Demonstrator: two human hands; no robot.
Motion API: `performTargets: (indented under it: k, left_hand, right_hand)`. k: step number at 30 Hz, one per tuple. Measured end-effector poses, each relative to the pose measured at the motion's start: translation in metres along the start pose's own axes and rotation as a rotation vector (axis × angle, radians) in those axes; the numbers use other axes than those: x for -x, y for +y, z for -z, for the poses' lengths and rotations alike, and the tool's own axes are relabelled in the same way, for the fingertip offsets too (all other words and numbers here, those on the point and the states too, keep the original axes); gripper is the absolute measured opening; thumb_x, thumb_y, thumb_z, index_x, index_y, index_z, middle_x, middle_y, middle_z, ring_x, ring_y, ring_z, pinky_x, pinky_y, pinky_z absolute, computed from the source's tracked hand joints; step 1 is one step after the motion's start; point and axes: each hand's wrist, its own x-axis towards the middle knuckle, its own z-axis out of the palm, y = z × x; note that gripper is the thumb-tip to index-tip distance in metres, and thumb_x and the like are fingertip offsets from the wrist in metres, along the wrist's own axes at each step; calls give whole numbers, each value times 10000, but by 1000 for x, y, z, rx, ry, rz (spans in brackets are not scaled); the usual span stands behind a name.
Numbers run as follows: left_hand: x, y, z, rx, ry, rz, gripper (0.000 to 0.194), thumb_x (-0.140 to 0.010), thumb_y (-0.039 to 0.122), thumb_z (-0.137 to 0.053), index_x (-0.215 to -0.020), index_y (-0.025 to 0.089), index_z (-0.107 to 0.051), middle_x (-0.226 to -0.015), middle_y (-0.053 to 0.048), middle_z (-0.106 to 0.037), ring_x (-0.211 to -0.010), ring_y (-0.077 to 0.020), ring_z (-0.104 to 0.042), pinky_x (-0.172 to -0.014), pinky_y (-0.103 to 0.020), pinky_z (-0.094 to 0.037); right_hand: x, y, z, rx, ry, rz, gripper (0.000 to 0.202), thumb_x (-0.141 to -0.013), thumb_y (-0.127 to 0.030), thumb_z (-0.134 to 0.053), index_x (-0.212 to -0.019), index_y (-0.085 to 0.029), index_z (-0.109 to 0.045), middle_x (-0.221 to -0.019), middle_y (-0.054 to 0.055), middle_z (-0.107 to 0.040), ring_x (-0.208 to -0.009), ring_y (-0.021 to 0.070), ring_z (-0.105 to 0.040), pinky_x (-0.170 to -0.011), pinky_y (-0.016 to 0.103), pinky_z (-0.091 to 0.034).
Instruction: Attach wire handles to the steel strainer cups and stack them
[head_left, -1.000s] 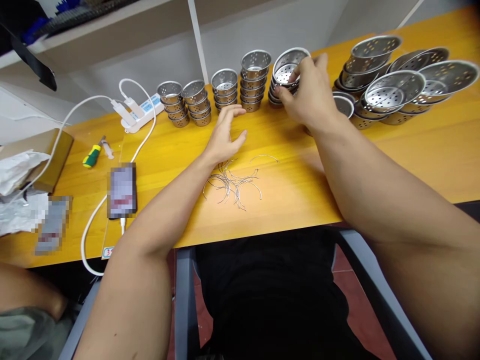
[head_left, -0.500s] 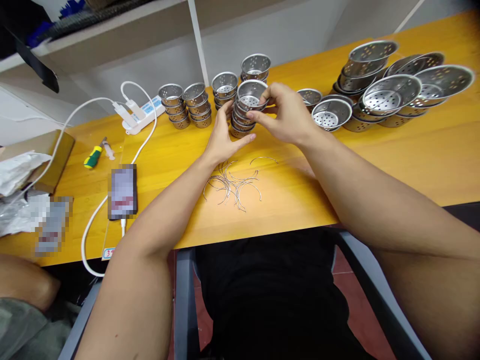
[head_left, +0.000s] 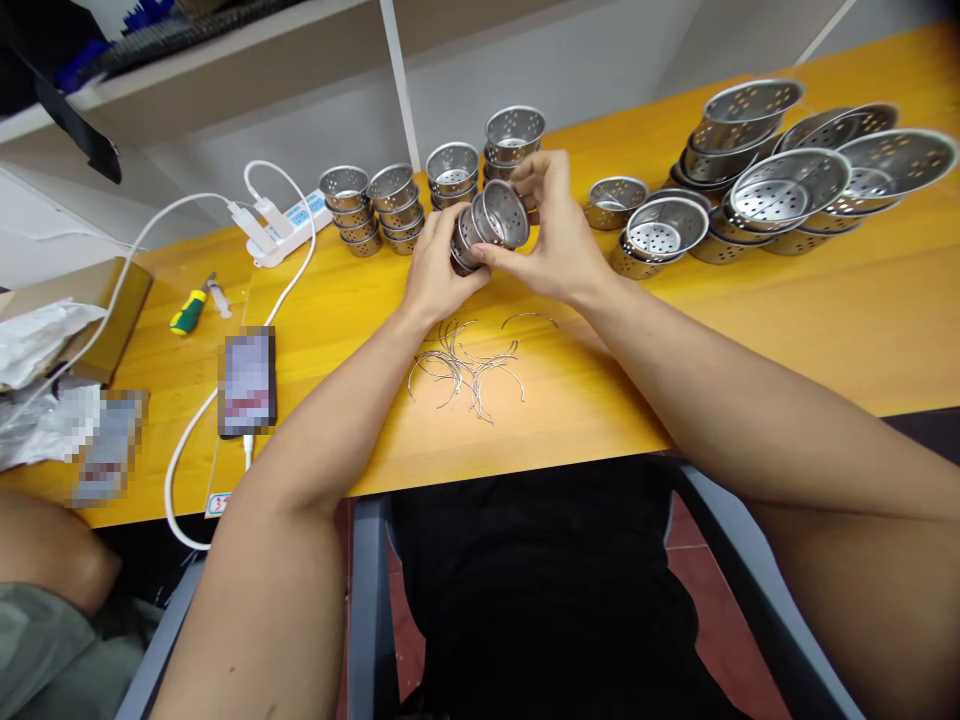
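A stack of small perforated metal cups (head_left: 501, 216) tilts toward the right above the table. My left hand (head_left: 441, 265) is wrapped round the stack's left and lower side. At its right, my right hand (head_left: 551, 235) touches the top cup, with the thumb at its lower rim and the fingers curled near its upper edge. Behind them stand upright cup stacks: one (head_left: 514, 130) at the back, another (head_left: 453, 170) to its left. Loose curved wires (head_left: 469, 370) lie on the table below the hands.
Two more cup stacks (head_left: 360, 210) stand at the left near a power strip (head_left: 289, 230). Larger perforated bowls (head_left: 789, 190) are piled at the right. A charging phone (head_left: 247, 382) and a green-yellow screwdriver (head_left: 188, 312) lie left. A person's knee (head_left: 56, 555) shows at lower left.
The stack between my hands has gone from upright to tilted right. My left fingers have closed round it, and my right hand has shifted slightly around the top cup.
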Motion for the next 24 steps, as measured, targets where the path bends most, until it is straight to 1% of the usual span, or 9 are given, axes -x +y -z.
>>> performTargets:
  k: [2,7,10,13,16,18,20,22,24]
  left_hand:
    - [-1,7,3,-1,-24,-8,866,-964,585,-988,-1699,355,-592,-1673,-130,-713,-1671,-447,-647,-1483,-637,-476]
    - [-5,18,6,8,-46,-8,803,-959,577,-986,-1630,313,-634,-1647,-141,-749,-1608,-434,-711,-1457,-633,-523]
    - [-6,16,10,6,-32,9,769,-971,564,-976,-1613,312,-637,-1607,-126,-764,-1602,-418,-713,-1466,-642,-517]
    - [-5,10,18,-24,19,67,742,-932,525,-1016,-1553,312,-670,-1592,-130,-738,-1659,-436,-654,-1510,-673,-458]
    - [-5,5,27,-31,87,151,814,-878,423,-1057,-1568,310,-640,-1649,-152,-672,-1709,-445,-592,-1539,-695,-413]
    - [-6,2,35,-17,106,190,925,-844,336,-1064,-1629,315,-574,-1679,-154,-652,-1684,-425,-612,-1519,-683,-451]
    - [-9,-1,45,-23,79,210,971,-808,273,-1063,-1635,312,-556,-1667,-149,-670,-1629,-411,-660,-1472,-663,-515]
    - [-13,-2,61,-62,6,218,895,-775,252,-1068,-1548,301,-619,-1615,-143,-712,-1579,-423,-699,-1425,-655,-564]
    - [-17,0,82,-128,-59,248,793,-749,277,-1084,-1434,300,-685,-1567,-135,-751,-1548,-444,-721,-1389,-656,-595]
  right_hand:
    - [-1,1,3,13,-39,-7,974,-963,-739,-956,-1772,-405,-529,-1636,152,-711,-1571,501,-658,-1288,726,-634]
    - [-3,1,15,24,-99,-21,937,-984,-808,-884,-1785,-426,-583,-1642,141,-729,-1626,521,-602,-1312,777,-602]
    - [-1,-3,19,41,-86,-48,986,-995,-889,-832,-1827,-456,-528,-1685,125,-715,-1643,510,-577,-1292,775,-616]
    - [2,-4,18,71,-47,-50,1046,-1009,-953,-761,-1864,-436,-455,-1746,145,-673,-1643,519,-596,-1259,761,-641]
    - [6,0,17,40,-15,-53,980,-1037,-954,-716,-1835,-447,-460,-1761,143,-665,-1583,508,-662,-1227,753,-661]
    - [7,4,17,5,13,-81,925,-1035,-927,-744,-1791,-459,-490,-1734,139,-689,-1540,502,-694,-1218,767,-665]
    - [7,6,19,-2,29,-115,909,-1015,-909,-787,-1759,-465,-512,-1716,135,-707,-1537,500,-697,-1228,783,-661]
    - [7,6,20,-3,40,-139,905,-992,-894,-827,-1729,-454,-540,-1710,135,-715,-1550,498,-690,-1247,782,-657]
    - [7,6,20,-14,59,-155,908,-965,-882,-869,-1695,-430,-575,-1696,140,-722,-1554,497,-688,-1259,772,-657]
